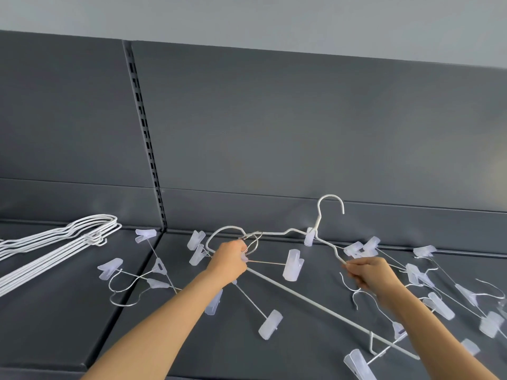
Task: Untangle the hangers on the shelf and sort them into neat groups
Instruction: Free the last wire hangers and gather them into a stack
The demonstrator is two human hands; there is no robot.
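A white wire hanger [301,294] is lifted off the dark shelf [68,325], its hook up near the back panel. My right hand [369,274] grips its right shoulder wire. My left hand [229,263] grips the hanger's left end, where the hooks of several thin metal clip hangers [292,264] with translucent clips are tangled on it. More clip hangers [439,286] lie jumbled to the right. A neat stack of white wire hangers [60,245] lies at the far left.
Two clip hangers [131,278] lie apart left of my left arm. A slotted upright [145,138] divides the grey back panel. The shelf's front edge runs along the bottom left.
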